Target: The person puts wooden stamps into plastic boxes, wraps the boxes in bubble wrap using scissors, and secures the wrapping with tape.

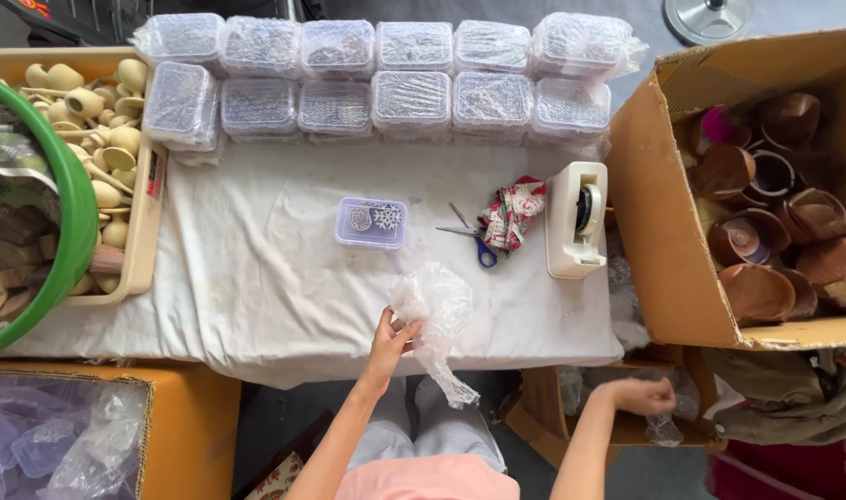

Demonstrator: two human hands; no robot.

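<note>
My left hand (389, 340) pinches a crumpled sheet of clear bubble wrap (435, 319) at the near edge of the white-clothed table (256, 278). The wrap hangs down over the table edge. My right hand (643, 395) reaches low to the right into a small cardboard box (543, 417) holding more clear wrap (665, 428); whether it grips any wrap I cannot tell. A small clear plastic box (372, 222) with snowflake ornaments inside sits on the cloth beyond my left hand.
Blue-handled scissors (471, 240), a floral cloth (514, 213) and a cream tape dispenser (576, 219) lie to the right. Several wrapped plastic boxes (395, 79) line the far edge. A tray of wooden spoons (108, 139) and a green basin (71, 213) stand left; a carton of wooden bowls (765, 231) stands right.
</note>
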